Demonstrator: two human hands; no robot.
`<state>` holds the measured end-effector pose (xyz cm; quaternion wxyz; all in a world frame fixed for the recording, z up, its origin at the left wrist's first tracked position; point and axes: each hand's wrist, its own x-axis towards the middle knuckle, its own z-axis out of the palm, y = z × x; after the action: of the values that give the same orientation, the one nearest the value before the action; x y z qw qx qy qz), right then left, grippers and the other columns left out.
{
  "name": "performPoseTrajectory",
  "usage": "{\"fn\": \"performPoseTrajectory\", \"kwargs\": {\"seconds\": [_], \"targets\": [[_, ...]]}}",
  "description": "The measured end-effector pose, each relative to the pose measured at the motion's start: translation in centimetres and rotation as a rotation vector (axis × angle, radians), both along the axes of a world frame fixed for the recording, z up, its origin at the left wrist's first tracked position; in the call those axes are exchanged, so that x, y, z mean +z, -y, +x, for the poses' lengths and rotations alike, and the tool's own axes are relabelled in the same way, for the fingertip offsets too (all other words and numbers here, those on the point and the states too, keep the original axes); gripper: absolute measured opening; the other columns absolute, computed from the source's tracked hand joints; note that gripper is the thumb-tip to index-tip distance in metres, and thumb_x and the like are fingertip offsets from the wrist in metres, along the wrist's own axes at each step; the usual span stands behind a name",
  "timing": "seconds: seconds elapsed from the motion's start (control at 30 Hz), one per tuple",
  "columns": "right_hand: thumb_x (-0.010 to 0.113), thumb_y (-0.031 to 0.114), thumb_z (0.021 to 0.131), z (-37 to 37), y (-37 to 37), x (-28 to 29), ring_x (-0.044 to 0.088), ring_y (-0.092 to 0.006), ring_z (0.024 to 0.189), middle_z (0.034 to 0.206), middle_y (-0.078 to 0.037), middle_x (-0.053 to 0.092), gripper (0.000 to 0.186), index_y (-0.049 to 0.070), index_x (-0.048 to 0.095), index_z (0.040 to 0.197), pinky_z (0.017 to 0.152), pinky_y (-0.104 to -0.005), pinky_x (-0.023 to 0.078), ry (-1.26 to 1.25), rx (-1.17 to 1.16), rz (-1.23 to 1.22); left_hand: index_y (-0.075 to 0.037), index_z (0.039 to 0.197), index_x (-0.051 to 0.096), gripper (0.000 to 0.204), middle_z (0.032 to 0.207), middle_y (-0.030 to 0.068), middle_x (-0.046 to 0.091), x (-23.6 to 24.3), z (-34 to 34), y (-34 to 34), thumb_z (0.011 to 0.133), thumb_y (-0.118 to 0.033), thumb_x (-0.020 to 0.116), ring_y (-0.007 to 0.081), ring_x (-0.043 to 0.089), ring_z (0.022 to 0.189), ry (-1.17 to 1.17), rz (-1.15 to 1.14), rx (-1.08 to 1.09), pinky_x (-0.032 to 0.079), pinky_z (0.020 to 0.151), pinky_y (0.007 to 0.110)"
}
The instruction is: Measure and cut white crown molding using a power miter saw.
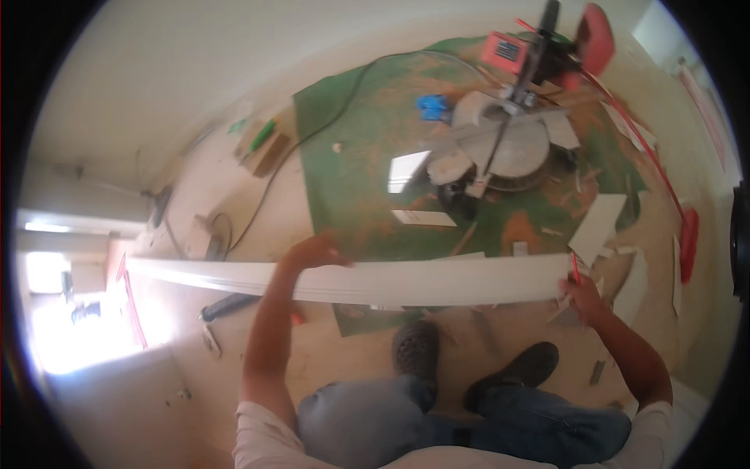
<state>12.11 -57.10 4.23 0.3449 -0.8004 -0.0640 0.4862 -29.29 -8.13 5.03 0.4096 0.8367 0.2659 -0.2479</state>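
A long white trim board [422,281] stretches across in front of me, from the far left to my right side. My left hand [316,252] is bent over its upper edge, gripping it left of the middle; part of the fingers is hidden or blurred. At the board's right end, my right hand [582,301] is closed with a thin red pencil [576,268] upright in it. That hand also touches the board's end. Beyond the board, a miter saw [508,148] stands on a green sheet [336,187] strewn with sawdust.
White offcuts [598,227] lie around the saw. A black cord [273,176] runs along the left. A red-headed broom [689,246] lies at the right. Left are a block with a green item [266,148] and a dark tube [226,306]. My shoes [416,352] are below the board.
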Motion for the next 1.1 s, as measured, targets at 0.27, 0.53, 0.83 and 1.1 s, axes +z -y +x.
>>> {"fn": "performPoseTrajectory", "kwargs": {"seconds": [0.27,0.53,0.83,1.1], "targets": [[0.063,0.026,0.093,4.0,-6.5,-3.3,0.052,-0.01,0.062,0.073,0.001,0.055,0.025,0.001,0.062,0.094,0.057,-0.0266,0.042,0.322,-0.06,0.321,-0.001,0.088,0.072,0.059,0.086,0.0246,0.068,-0.4,1.1,-2.4,0.078,-0.059,0.071,0.0381,0.067,0.085,0.064,0.367,0.05,0.049,0.077,0.045],[0.063,0.029,0.093,12.3,-10.9,-3.9,0.053,-0.0115,0.061,0.074,-0.002,0.056,0.026,0.004,0.059,0.091,0.055,-0.0278,0.043,0.682,0.126,0.317,0.004,0.074,0.068,0.072,0.06,0.0202,0.059,1.6,6.9,-3.5,0.078,-0.067,0.066,0.0297,0.058,0.056,0.079,0.451,0.172,0.045,0.061,0.045],[0.06,0.022,0.095,14.7,-14.5,-4.8,0.053,-0.0115,0.057,0.071,-0.002,0.055,0.018,0.004,0.06,0.093,0.054,-0.0274,0.043,0.427,-0.148,0.289,-0.003,0.087,0.076,0.065,0.079,0.0174,0.071,-1.2,7.5,-2.4,0.076,-0.066,0.068,0.0321,0.068,0.074,-0.148,0.314,0.302,0.05,0.074,0.043],[0.061,0.021,0.095,13.5,-15.3,-6.8,0.056,-0.0105,0.066,0.087,-0.003,0.059,0.02,0.003,0.059,0.103,0.053,-0.0264,0.045,0.465,-0.246,0.417,-0.003,0.088,0.074,0.063,0.086,0.0184,0.071,-3.7,7.4,-3.1,0.081,-0.064,0.063,0.0331,0.067,0.084,-0.217,0.261,0.28,0.049,0.079,0.041]]}}
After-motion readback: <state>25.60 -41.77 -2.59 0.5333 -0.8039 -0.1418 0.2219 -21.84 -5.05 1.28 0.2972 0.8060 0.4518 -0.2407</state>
